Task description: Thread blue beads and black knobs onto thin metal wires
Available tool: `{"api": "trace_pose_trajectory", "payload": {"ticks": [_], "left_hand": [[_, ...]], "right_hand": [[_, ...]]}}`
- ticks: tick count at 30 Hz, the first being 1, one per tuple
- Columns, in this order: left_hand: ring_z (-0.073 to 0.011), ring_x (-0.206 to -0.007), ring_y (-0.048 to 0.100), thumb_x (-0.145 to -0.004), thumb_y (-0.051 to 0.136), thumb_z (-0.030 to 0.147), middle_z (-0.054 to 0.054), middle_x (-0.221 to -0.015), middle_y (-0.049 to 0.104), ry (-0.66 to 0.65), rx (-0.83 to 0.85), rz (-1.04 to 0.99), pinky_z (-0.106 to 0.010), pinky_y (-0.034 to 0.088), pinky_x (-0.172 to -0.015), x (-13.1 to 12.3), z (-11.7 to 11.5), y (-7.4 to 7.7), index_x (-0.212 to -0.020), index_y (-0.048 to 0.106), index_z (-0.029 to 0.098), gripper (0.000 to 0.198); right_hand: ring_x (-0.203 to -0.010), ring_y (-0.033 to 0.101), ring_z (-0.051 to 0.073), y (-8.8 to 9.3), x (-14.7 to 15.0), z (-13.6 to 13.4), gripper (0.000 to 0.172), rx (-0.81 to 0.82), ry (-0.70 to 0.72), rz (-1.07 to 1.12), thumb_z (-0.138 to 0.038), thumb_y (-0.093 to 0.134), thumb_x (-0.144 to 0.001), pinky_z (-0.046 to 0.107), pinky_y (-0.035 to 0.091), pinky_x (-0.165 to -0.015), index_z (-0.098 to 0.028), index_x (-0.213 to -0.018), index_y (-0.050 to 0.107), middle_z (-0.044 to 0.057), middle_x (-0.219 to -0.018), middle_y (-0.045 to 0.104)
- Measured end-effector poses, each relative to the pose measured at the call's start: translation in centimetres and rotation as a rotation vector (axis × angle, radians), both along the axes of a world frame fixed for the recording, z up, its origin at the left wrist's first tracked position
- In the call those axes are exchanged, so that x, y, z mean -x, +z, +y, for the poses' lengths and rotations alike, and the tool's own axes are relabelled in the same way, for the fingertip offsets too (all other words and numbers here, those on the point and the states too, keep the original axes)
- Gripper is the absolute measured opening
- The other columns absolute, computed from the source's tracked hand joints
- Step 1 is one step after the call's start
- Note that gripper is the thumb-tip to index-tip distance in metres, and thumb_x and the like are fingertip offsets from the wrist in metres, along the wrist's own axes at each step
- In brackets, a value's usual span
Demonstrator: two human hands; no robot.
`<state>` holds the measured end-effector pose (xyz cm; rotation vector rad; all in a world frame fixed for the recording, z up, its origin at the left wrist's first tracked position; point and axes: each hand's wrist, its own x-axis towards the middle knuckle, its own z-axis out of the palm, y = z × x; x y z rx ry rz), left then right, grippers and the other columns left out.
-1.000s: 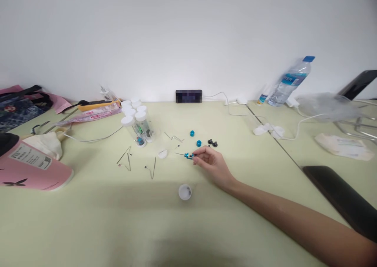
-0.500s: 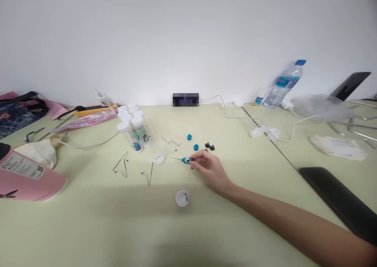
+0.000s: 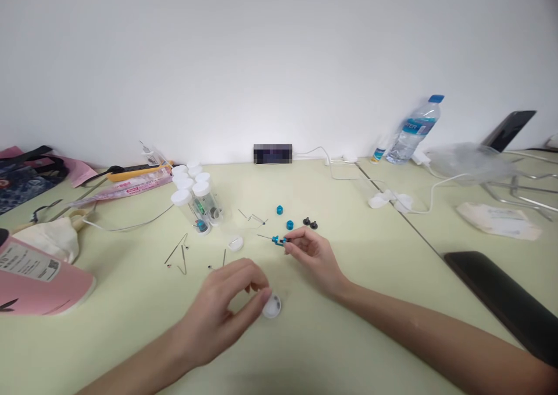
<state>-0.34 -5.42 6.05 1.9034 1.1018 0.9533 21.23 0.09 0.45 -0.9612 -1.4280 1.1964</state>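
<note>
At table centre, we note right hand (image 3: 311,256) low over matte pale-green table (image 3: 108,325), thumb and forefinger pinching small blue metal part (image 3: 279,240) with thin wire pin. Left hand (image 3: 226,303) loosely curled, grasping nothing, thumb tip touching round white plastic cap (image 3: 272,307).

On the table (image 3: 349,348), my right hand (image 3: 314,258) is in the middle, with a little pin (image 3: 276,239) between its fingertips, sticking out to the left. My left hand (image 3: 222,310) is nearer to me, and a small lid (image 3: 272,308) lies just to its right. The tubes (image 3: 194,200) stand behind it on the left, with bent wires (image 3: 178,252) in front of them. A bottle (image 3: 414,130) stands far back on the right.
</note>
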Motion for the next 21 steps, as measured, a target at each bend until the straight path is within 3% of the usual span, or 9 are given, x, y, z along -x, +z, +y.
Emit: {"api": "trace_pose_trajectory", "payload": {"ticks": [3, 8, 13, 21], "left_hand": [[-0.0174, -0.074, 0.061, -0.085, 0.057, 0.033, -0.003, -0.079, 0.067, -0.045, 0.177, 0.033, -0.028, 0.047, -0.069, -0.9, 1.7, -2.1, -0.080, 0.067, 0.021, 0.016], [-0.0189, -0.085, 0.062, -0.077, 0.068, 0.030, -0.006, -0.093, 0.068, 0.032, 0.374, -0.354, -0.030, 0.048, -0.080, -2.5, 4.2, -4.7, -0.105, 0.066, 0.019, 0.030], [-0.0143, -0.067, 0.060, -0.071, 0.073, 0.026, -0.002, -0.073, 0.070, 0.053, 0.469, -0.572, -0.029, 0.048, -0.075, -3.5, 5.1, -5.2, -0.098, 0.071, 0.019, 0.028], [-0.0117, -0.062, 0.059, -0.070, 0.076, 0.024, -0.005, -0.076, 0.071, -0.014, 0.540, -0.661, -0.025, 0.048, -0.065, -3.3, 5.5, -5.2, -0.089, 0.073, 0.015, 0.021]], "right_hand": [[-0.075, 0.061, 0.015, 0.3, -0.1, -0.2, 0.015, -0.067, -0.030, 0.057, -0.031, 0.065, -0.084, 0.030, 0.049, -0.073, -0.021, -0.094, 0.060, 0.002, -0.081, 0.061], [-0.078, 0.056, 0.015, 0.4, -0.1, -0.5, 0.010, -0.194, 0.017, 0.005, -0.025, 0.063, -0.086, 0.030, 0.048, -0.074, -0.022, -0.095, 0.062, 0.003, -0.088, 0.058], [-0.078, 0.055, 0.016, 0.3, -0.1, -0.4, 0.010, -0.203, 0.077, -0.100, -0.027, 0.061, -0.087, 0.031, 0.048, -0.073, -0.022, -0.095, 0.062, 0.004, -0.087, 0.060], [-0.075, 0.057, 0.016, 0.4, 0.1, -0.1, 0.010, -0.120, 0.114, -0.125, -0.026, 0.060, -0.087, 0.029, 0.047, -0.070, -0.020, -0.094, 0.061, 0.003, -0.084, 0.060]]}}
